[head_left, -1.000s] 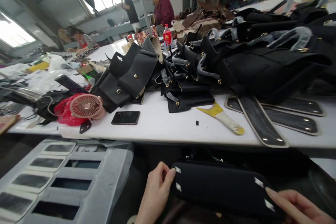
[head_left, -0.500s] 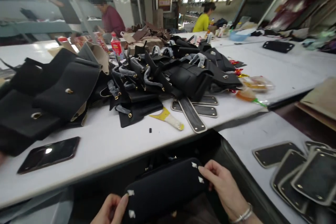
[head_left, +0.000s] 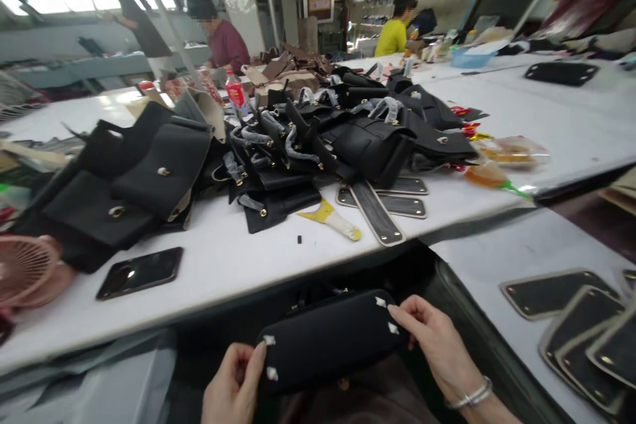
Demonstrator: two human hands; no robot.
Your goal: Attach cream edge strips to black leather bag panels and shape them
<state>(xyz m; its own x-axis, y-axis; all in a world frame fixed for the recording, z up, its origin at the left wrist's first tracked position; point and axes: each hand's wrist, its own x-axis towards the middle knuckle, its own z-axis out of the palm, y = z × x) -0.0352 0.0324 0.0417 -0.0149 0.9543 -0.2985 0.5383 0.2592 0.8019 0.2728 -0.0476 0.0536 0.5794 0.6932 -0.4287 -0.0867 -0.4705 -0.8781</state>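
Observation:
Low in the view, over the dark gap before the table, my two hands stretch a black bag base point(head_left: 330, 344) between them. It is long with rounded corners and tilts up toward the right. Pale diamond-shaped pieces sit in pairs near its two ends. My left hand point(head_left: 236, 381) pinches the left end between thumb and fingers. Thumb and fingers of my right hand point(head_left: 430, 331), above a silver bracelet, close on the right end. The underside of the base is hidden.
Black bag parts point(head_left: 368, 139) heap the white table point(head_left: 233, 265). Nearer lie a phone point(head_left: 140, 273), a yellow-white pointed piece point(head_left: 332, 218) and a pink fan point(head_left: 27, 271). Stitched black panels point(head_left: 559, 291) overlap at right. A red-labelled bottle point(head_left: 235, 89) stands behind; several people work beyond.
The view has swung left, so the scene sits further right and the pink fan shows. Both hands keep their hold on the bag base, which is tilted much as before.

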